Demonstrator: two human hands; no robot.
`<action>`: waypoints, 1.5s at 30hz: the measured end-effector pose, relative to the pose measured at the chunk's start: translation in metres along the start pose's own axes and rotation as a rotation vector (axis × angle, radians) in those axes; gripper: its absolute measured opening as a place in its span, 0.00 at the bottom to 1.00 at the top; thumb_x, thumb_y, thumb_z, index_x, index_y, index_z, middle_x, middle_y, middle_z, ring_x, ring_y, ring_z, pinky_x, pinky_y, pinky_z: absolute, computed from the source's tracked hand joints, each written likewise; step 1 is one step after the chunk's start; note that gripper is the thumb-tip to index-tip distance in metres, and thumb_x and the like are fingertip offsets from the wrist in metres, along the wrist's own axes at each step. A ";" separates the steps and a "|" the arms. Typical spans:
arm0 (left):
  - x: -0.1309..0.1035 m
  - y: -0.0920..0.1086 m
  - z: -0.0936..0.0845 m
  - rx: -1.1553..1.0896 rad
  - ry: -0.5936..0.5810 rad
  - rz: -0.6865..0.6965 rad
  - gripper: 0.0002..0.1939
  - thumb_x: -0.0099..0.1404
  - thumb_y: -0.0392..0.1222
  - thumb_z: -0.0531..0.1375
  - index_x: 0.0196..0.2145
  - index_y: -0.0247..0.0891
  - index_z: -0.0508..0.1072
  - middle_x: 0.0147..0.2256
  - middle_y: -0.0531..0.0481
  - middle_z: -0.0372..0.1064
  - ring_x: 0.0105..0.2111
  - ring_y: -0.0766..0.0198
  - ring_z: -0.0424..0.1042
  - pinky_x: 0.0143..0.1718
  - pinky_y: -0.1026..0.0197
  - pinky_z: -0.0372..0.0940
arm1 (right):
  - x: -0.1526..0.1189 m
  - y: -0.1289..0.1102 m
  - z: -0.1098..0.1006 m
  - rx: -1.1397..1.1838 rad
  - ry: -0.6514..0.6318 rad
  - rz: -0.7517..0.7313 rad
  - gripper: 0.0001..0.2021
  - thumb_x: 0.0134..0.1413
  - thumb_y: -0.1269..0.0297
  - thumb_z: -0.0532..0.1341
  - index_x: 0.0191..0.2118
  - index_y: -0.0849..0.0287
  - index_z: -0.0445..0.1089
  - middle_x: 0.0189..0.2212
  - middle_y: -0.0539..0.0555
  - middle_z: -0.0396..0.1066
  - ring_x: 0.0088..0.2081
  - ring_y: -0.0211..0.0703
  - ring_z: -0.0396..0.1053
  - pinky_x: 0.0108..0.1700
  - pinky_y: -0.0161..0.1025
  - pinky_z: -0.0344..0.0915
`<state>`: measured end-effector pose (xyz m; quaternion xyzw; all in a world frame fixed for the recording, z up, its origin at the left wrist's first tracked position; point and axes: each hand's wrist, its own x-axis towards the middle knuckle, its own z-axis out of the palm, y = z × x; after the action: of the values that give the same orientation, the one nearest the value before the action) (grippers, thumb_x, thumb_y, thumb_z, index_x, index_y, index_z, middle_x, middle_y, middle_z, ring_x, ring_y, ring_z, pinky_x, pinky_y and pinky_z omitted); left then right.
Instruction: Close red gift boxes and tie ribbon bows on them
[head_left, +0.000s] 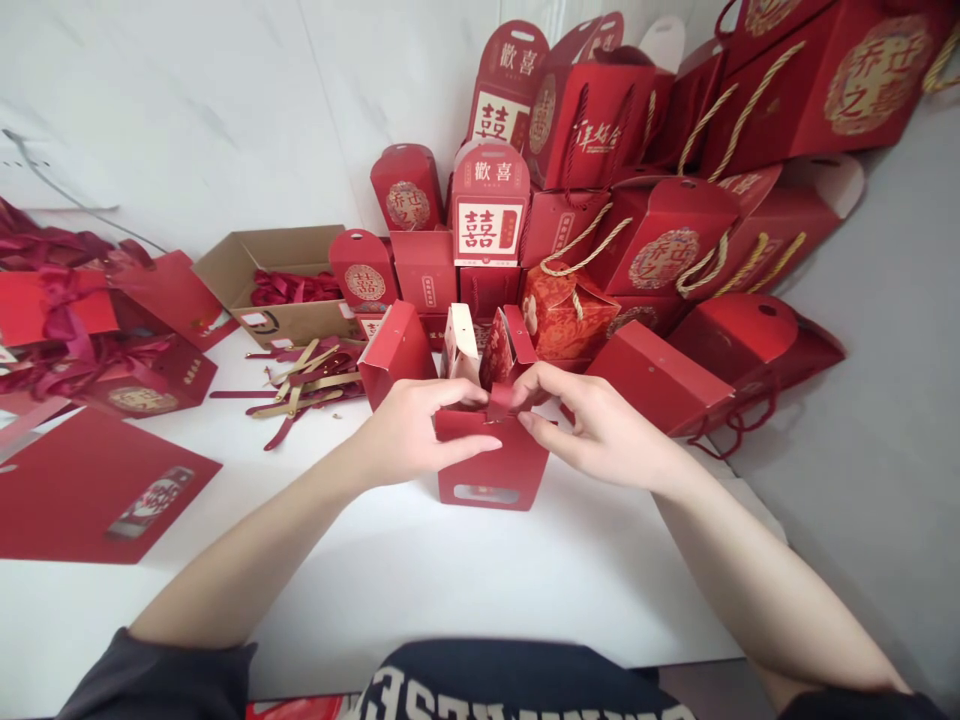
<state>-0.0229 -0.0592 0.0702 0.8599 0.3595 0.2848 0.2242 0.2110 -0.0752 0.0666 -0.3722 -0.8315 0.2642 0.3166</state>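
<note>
A red paper gift box (487, 475) with a small window low on its front stands upright on the white table, in the middle of the view. At its top edge is a short red ribbon (500, 401). My left hand (420, 430) is at the box's top left, its thumb lying along the front and its fingers at the ribbon's left end. From the right, my right hand (592, 425) pinches the ribbon's other side between thumb and fingers. Exactly how the left fingertips hold the ribbon is partly hidden.
Red gift boxes (491, 220) are stacked along the back and right. A cardboard box (300, 322) of red ribbons stands back left, with loose red and gold straps (307, 385) before it. Ribbon-tied red boxes (157, 370) and a flat red box (82, 490) lie at left.
</note>
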 end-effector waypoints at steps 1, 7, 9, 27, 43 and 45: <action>0.000 0.001 0.003 -0.016 0.017 -0.006 0.15 0.58 0.47 0.66 0.42 0.38 0.76 0.40 0.49 0.77 0.39 0.61 0.76 0.43 0.63 0.70 | 0.001 -0.001 0.000 0.005 0.002 -0.004 0.07 0.58 0.72 0.56 0.41 0.56 0.64 0.34 0.48 0.71 0.24 0.32 0.60 0.26 0.31 0.58; 0.000 0.005 0.016 -0.083 0.093 0.019 0.06 0.60 0.42 0.65 0.34 0.37 0.77 0.31 0.52 0.77 0.29 0.67 0.74 0.34 0.67 0.68 | 0.003 -0.005 0.005 0.085 0.031 -0.022 0.11 0.53 0.62 0.66 0.41 0.57 0.66 0.39 0.52 0.72 0.39 0.40 0.69 0.42 0.36 0.66; -0.001 0.004 0.020 -0.082 0.117 0.009 0.06 0.60 0.42 0.65 0.32 0.37 0.77 0.29 0.53 0.76 0.27 0.68 0.73 0.31 0.68 0.66 | 0.003 -0.007 0.009 0.111 0.064 -0.003 0.13 0.52 0.60 0.67 0.40 0.58 0.66 0.38 0.52 0.72 0.38 0.40 0.69 0.41 0.36 0.66; -0.001 -0.002 -0.003 -0.051 -0.217 -0.142 0.14 0.69 0.46 0.54 0.35 0.35 0.74 0.26 0.55 0.67 0.25 0.71 0.60 0.27 0.67 0.56 | 0.004 0.007 0.013 -0.253 0.248 -0.395 0.02 0.58 0.67 0.62 0.38 0.57 0.70 0.38 0.55 0.71 0.42 0.44 0.67 0.45 0.43 0.66; 0.004 -0.012 0.015 -0.135 0.045 -0.184 0.15 0.69 0.47 0.53 0.31 0.34 0.71 0.26 0.54 0.65 0.27 0.69 0.62 0.29 0.66 0.58 | 0.017 0.045 0.042 -0.476 0.540 -0.581 0.09 0.55 0.70 0.64 0.43 0.56 0.70 0.43 0.56 0.75 0.48 0.47 0.71 0.47 0.45 0.70; 0.005 -0.013 0.015 -0.134 0.046 -0.177 0.15 0.69 0.46 0.53 0.32 0.34 0.71 0.26 0.53 0.66 0.28 0.68 0.63 0.29 0.66 0.59 | 0.017 0.049 0.043 -0.544 0.553 -0.639 0.10 0.54 0.71 0.65 0.43 0.57 0.70 0.42 0.56 0.76 0.47 0.48 0.72 0.44 0.44 0.70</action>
<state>-0.0168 -0.0499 0.0536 0.8011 0.4194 0.3066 0.2971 0.1932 -0.0421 0.0113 -0.2242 -0.8275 -0.1809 0.4819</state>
